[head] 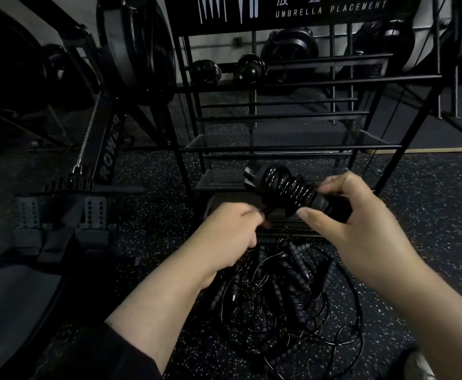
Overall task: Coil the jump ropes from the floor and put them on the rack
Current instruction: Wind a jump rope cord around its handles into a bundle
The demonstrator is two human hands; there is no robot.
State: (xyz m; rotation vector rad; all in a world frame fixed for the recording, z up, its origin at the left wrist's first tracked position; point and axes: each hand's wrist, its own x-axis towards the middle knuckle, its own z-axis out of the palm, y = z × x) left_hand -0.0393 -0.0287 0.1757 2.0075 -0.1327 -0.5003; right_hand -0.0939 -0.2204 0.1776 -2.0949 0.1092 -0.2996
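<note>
While the right hand [353,215] grips the handles of a jump rope [287,187] with cord wound tightly round them, the left hand [229,229] pinches the loose tail of that cord just beside the bundle. Both held up in front of the black wire rack [279,149], near its lower mesh shelves; bundle not yet on any shelf.

Below the wrists, on speckled rubber floor [430,215]: a tangled pile of more jump ropes [287,292], thin cords looped over ribbed handles. A rowing machine [98,160] stands to the left.

Handling, as judged: cord looks thin, glossy, springy, likely to slip and unwind if the tail is let go. Light overall. Handles are stiff and ribbed, the sound place to hold; keep thumb pressure over the last turns until the tail is tucked. Pile ropes look interlocked; lifting by a handle rather than a cord loop should drag less of the tangle along.
</note>
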